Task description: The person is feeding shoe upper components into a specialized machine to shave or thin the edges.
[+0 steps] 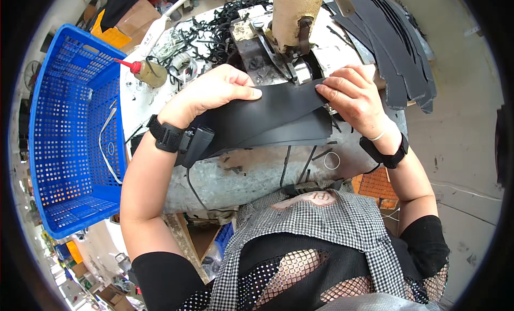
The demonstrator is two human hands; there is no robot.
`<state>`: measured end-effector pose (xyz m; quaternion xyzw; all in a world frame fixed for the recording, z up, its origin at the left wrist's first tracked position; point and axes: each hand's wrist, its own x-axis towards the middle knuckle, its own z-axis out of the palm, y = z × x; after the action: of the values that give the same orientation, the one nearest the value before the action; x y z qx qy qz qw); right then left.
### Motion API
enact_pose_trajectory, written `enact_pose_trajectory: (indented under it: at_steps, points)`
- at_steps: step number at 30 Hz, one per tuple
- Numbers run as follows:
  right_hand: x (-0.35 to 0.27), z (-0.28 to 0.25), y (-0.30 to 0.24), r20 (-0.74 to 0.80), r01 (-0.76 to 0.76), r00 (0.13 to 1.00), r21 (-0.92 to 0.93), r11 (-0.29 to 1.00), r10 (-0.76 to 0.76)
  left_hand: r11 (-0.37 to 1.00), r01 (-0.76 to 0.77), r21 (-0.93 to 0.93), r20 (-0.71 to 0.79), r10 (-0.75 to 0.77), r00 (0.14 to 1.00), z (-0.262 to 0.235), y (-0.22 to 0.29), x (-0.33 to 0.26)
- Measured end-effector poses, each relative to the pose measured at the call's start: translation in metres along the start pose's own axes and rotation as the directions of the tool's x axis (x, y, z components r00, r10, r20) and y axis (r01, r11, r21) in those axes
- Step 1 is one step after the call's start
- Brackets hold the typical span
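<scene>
A wide, flat black strip of leather-like sheet (267,110) stretches between my two hands, its far edge against the metal work point of a cream-painted machine (292,24). My left hand (227,91) grips the strip's far edge, thumb on top and fingers curled behind. At the strip's right end, my right hand (350,96) pinches the corner between thumb and fingers. More black pieces (305,130) lie beneath it on the worn metal table (230,174). The machine's metal lever (270,51) slants down just beyond the strip.
A blue perforated basket (40,150) stands at the left. Near it are a red-tipped bottle (151,74) and tangled black trimmings (227,27). Long black strips (380,48) are stacked at the far right. Thin scraps and a pale ring (332,160) lie by the table's near edge.
</scene>
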<state>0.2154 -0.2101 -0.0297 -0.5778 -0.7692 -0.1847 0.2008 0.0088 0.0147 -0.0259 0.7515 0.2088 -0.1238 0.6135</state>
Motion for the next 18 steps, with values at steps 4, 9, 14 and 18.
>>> enact_pose_trajectory:
  at_steps: [4, 9, 14, 18]
  points:
    - [0.003, -0.003, 0.000, 0.001, -0.001, 1.000, 0.029, 1.000, 0.001, 1.000, 0.012, -0.028, 0.006, -0.012, 1.000, 0.001, 0.001, -0.001]
    - [0.005, 0.003, -0.008, -0.002, 0.029, 1.000, 0.052, 0.998, -0.029, 1.000, 0.006, -0.024, 0.049, -0.005, 0.999, -0.005, 0.004, -0.011]
    - [0.003, 0.000, -0.007, 0.037, -0.020, 0.999, 0.029, 0.999, 0.019, 1.000, -0.001, -0.019, 0.046, 0.002, 0.999, -0.004, 0.005, -0.003]
    - [0.009, -0.003, 0.001, 0.025, -0.018, 1.000, -0.013, 1.000, 0.018, 1.000, 0.008, -0.007, 0.002, -0.008, 1.000, -0.002, 0.003, 0.006]
